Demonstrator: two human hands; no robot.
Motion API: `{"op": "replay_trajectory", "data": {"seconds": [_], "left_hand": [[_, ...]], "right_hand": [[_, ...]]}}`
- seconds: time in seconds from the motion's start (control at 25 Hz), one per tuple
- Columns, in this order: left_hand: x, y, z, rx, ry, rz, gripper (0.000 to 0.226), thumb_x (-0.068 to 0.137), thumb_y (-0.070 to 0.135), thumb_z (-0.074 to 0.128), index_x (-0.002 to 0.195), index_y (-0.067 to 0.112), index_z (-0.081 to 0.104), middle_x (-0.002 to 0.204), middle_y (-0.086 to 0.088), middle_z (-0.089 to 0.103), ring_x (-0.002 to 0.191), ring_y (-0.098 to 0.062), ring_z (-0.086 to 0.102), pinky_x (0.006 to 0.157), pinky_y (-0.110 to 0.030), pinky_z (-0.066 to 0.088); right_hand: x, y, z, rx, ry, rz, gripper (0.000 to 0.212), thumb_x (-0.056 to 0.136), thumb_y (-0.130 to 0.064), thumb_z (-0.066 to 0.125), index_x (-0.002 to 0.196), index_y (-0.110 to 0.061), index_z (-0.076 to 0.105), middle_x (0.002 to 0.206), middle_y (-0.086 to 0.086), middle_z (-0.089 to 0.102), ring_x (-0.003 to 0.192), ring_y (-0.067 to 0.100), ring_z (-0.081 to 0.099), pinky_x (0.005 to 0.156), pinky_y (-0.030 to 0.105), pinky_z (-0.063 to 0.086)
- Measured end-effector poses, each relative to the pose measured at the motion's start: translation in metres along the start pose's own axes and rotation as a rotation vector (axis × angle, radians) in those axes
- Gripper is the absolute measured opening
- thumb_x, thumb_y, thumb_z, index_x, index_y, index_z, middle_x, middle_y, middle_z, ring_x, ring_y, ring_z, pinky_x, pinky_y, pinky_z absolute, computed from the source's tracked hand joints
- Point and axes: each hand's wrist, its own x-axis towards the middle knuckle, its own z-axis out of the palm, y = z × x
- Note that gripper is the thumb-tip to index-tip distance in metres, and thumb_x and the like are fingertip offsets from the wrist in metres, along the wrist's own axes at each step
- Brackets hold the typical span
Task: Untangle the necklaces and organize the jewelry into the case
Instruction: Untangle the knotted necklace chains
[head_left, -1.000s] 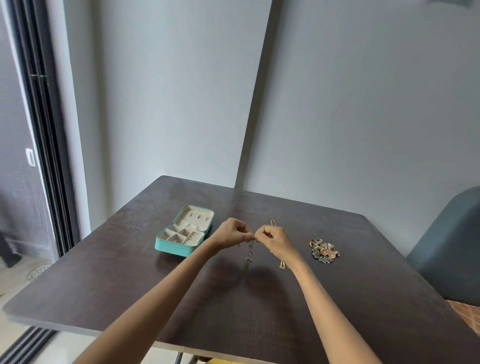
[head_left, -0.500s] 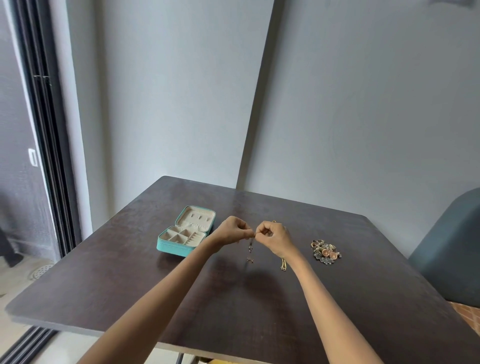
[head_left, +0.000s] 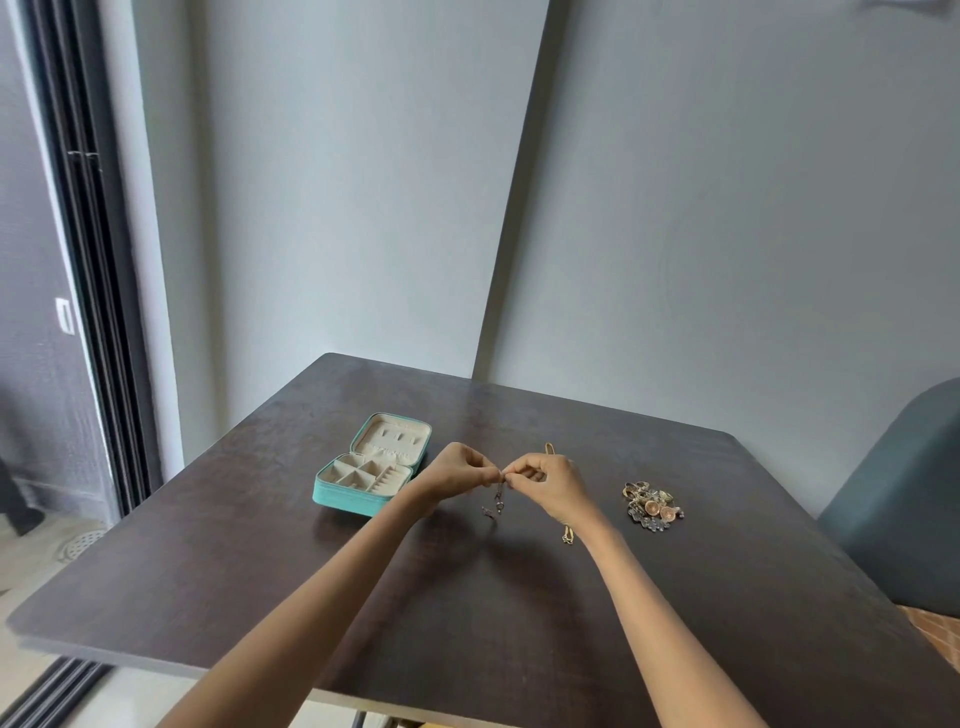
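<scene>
My left hand (head_left: 457, 472) and my right hand (head_left: 548, 480) meet fingertip to fingertip above the middle of the dark table (head_left: 467, 597). Both pinch a thin silver necklace (head_left: 497, 500) that hangs down between them, its lower end touching the table. A gold necklace (head_left: 565, 535) lies on the table under my right hand, one end showing behind the hand and one near my wrist. To the left sits the teal jewelry case (head_left: 370, 470), lid open, its cream compartments showing nothing that I can make out. A small heap of rings and earrings (head_left: 652, 506) lies to the right.
The table stands in a corner of grey walls. A dark blue-grey chair (head_left: 904, 493) stands at the right edge. A sliding door frame (head_left: 88, 260) runs down the left side, with floor and a drain beyond it.
Both hands stay pinched together on the silver necklace with only small finger movements. The hanging chain has shifted slightly.
</scene>
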Motion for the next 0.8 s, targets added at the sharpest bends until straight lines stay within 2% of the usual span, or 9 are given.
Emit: {"op": "replay_trajectory", "data": {"seconds": [0.08, 0.2, 0.28, 0.4, 0.48, 0.64, 0.8], "left_hand": [[0.001, 0.001, 0.0, 0.041, -0.022, -0.011, 0.017, 0.084, 0.016, 0.066, 0.088, 0.001, 0.073, 0.066, -0.001, 0.057, 0.045, -0.001, 0.04, 0.045, -0.011, 0.033], [0.001, 0.003, 0.001, 0.072, -0.041, -0.027, 0.02, 0.084, 0.015, 0.066, 0.091, -0.002, 0.072, 0.065, -0.002, 0.056, 0.052, -0.006, 0.04, 0.043, -0.011, 0.033], [0.002, 0.004, 0.002, 0.081, -0.041, -0.039, 0.021, 0.084, 0.016, 0.066, 0.093, -0.002, 0.072, 0.063, 0.0, 0.056, 0.053, -0.005, 0.041, 0.042, -0.01, 0.033], [0.003, 0.005, 0.004, 0.1, -0.025, -0.056, 0.022, 0.084, 0.018, 0.068, 0.096, 0.0, 0.073, 0.063, 0.002, 0.057, 0.053, -0.005, 0.042, 0.042, -0.008, 0.033], [0.004, 0.006, 0.004, 0.112, -0.029, -0.06, 0.023, 0.084, 0.018, 0.068, 0.097, 0.0, 0.073, 0.062, 0.003, 0.056, 0.053, -0.005, 0.042, 0.042, -0.008, 0.033], [0.006, 0.01, 0.005, 0.175, -0.045, -0.063, 0.021, 0.082, 0.019, 0.069, 0.093, 0.002, 0.074, 0.054, 0.005, 0.049, 0.05, -0.004, 0.039, 0.046, -0.013, 0.032], [0.008, 0.011, 0.009, 0.175, -0.052, -0.07, 0.019, 0.082, 0.017, 0.067, 0.09, 0.001, 0.074, 0.054, 0.003, 0.047, 0.052, -0.005, 0.037, 0.047, -0.017, 0.031]], "right_hand": [[-0.001, -0.001, 0.0, -0.028, -0.01, 0.004, 0.012, 0.078, -0.016, 0.072, 0.074, -0.028, 0.073, 0.057, -0.018, 0.061, 0.054, -0.006, 0.051, 0.056, 0.009, 0.039], [-0.001, 0.002, 0.0, -0.116, -0.01, 0.005, 0.02, 0.075, -0.023, 0.072, 0.065, -0.039, 0.067, 0.049, -0.021, 0.056, 0.049, -0.002, 0.048, 0.055, 0.018, 0.038], [-0.003, 0.001, -0.002, -0.167, -0.026, 0.001, 0.014, 0.075, -0.026, 0.071, 0.068, -0.038, 0.068, 0.047, -0.023, 0.054, 0.047, -0.002, 0.047, 0.055, 0.02, 0.037], [-0.007, -0.002, -0.005, -0.222, -0.033, -0.013, 0.004, 0.076, -0.029, 0.07, 0.076, -0.032, 0.072, 0.048, -0.025, 0.054, 0.048, -0.005, 0.049, 0.052, 0.017, 0.034], [-0.01, -0.003, -0.006, -0.244, -0.014, -0.015, 0.004, 0.076, -0.03, 0.07, 0.079, -0.032, 0.072, 0.052, -0.022, 0.057, 0.051, -0.004, 0.051, 0.053, 0.015, 0.034], [-0.011, -0.006, -0.003, -0.288, 0.019, -0.04, 0.003, 0.074, -0.028, 0.069, 0.073, -0.03, 0.067, 0.066, -0.016, 0.058, 0.065, 0.003, 0.053, 0.059, 0.021, 0.036], [-0.011, -0.007, -0.002, -0.334, 0.042, -0.048, 0.007, 0.072, -0.028, 0.067, 0.069, -0.027, 0.061, 0.067, -0.012, 0.054, 0.068, 0.009, 0.054, 0.06, 0.023, 0.035]]}}
